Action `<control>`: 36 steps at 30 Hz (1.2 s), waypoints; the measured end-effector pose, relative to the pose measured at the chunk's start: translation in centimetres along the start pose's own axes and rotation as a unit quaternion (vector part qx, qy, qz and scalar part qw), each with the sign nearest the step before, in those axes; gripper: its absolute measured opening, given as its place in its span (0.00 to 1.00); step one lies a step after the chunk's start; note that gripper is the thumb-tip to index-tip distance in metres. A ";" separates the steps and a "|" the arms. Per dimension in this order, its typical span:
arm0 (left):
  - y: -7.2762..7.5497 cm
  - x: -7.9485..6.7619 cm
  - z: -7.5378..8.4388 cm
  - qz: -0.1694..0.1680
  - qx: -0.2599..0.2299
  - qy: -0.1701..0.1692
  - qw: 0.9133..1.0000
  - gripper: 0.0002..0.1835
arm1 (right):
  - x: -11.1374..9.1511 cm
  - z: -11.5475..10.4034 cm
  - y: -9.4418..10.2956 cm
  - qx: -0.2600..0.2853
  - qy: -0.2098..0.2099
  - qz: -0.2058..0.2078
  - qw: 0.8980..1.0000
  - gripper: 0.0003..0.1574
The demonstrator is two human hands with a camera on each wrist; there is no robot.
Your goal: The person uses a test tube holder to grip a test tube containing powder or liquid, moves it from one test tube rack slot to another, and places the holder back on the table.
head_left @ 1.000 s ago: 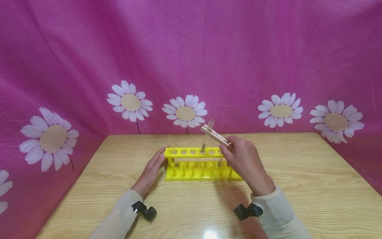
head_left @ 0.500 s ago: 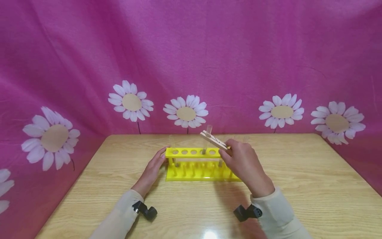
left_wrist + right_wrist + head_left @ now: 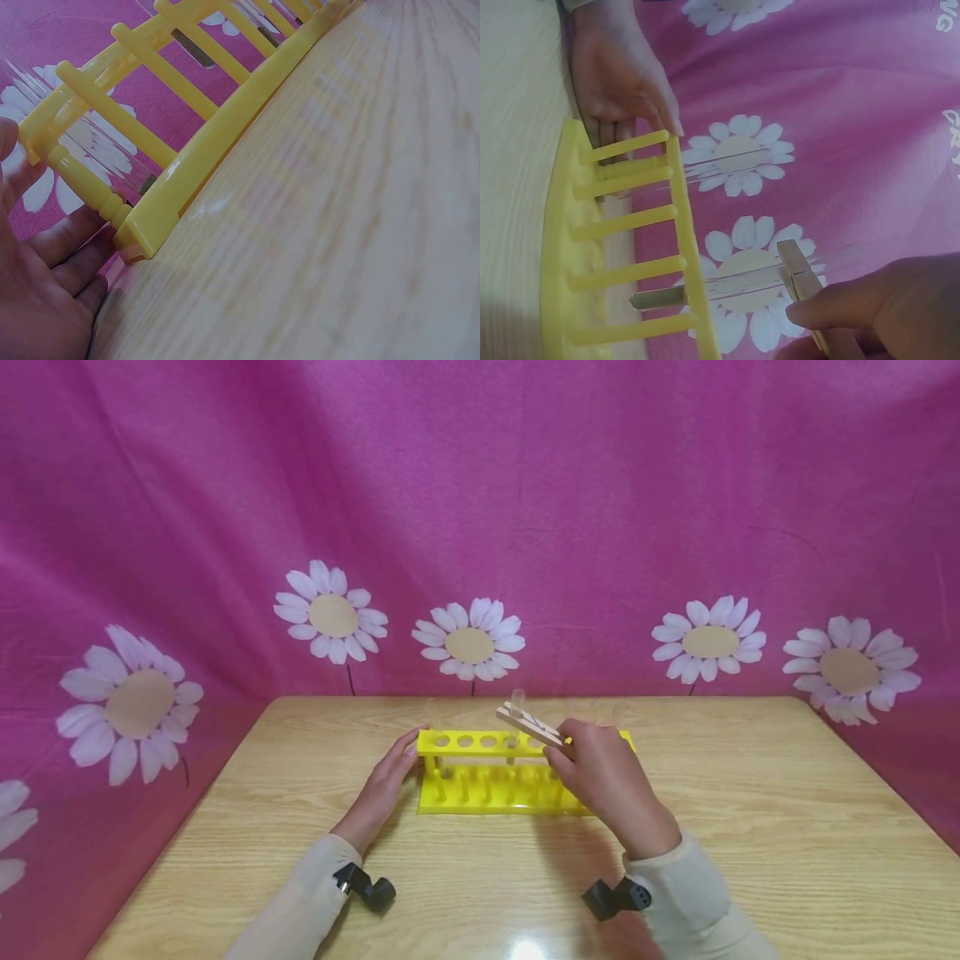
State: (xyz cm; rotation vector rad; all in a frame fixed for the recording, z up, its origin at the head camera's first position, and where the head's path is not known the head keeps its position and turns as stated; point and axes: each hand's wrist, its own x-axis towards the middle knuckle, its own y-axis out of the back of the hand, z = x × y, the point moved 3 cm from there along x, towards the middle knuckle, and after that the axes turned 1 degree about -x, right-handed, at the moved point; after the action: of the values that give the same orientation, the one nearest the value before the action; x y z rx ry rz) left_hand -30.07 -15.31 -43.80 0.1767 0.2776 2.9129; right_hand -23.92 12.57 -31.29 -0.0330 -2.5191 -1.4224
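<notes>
My right hand point(image 3: 603, 777) pinches a wooden test tube clamp point(image 3: 531, 725) whose jaws are closed around a glass test tube point(image 3: 517, 700) near its top. That tube passes down through a hole in the yellow test tube rack point(image 3: 465, 806). In the right wrist view, its darker lower end point(image 3: 658, 298) shows below the rack's top bar, between the pegs. At the rack's left end, my left hand point(image 3: 382, 785) holds the end post, with fingers point(image 3: 79, 259) behind it in the left wrist view.
Another clear test tube point(image 3: 431, 714) stands in the leftmost hole. More clear tubes point(image 3: 618, 714) rise at the rack's right end, partly hidden by my right hand. The wood-grain table point(image 3: 750, 793) meets a pink daisy-print cloth point(image 3: 585, 527) behind and at the sides.
My right hand has moved down and slightly left with the clamp. The test tube has sunk through the rack's hole and stands more upright. My left hand has stayed on the rack.
</notes>
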 end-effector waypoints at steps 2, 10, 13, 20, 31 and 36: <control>0.0 0.0 0.0 0.000 -0.002 -0.003 1.000 0.28 | 0.1 0.0 -0.2 -0.005 0.005 -0.003 1.000 0.11; 0.0 0.0 0.3 -0.001 -0.003 -0.009 1.000 0.30 | 0.3 0.0 -0.8 -0.021 -0.007 -0.015 1.000 0.16; 0.0 0.1 0.3 -0.003 -0.005 -0.008 1.000 0.29 | 0.3 0.1 -1.0 -0.021 -0.009 -0.014 1.000 0.16; 0.1 0.2 0.1 -0.009 -0.014 -0.009 1.000 0.26 | 0.4 0.2 -1.5 -0.032 -0.012 -0.021 0.999 0.18; 0.1 0.0 0.3 -0.005 -0.014 -0.016 1.000 0.26 | 0.4 0.4 -2.0 -0.041 -0.014 -0.023 0.999 0.16; 0.1 0.0 0.3 -0.006 -0.015 -0.013 1.000 0.27 | 0.6 0.4 -2.1 -0.049 -0.018 -0.027 0.998 0.16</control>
State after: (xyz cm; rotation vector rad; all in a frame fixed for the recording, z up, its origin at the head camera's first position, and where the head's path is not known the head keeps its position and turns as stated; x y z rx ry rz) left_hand -30.05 -15.30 -43.48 0.2072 0.2289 2.8992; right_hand -24.85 11.78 -33.14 -0.0098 -2.4947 -1.5800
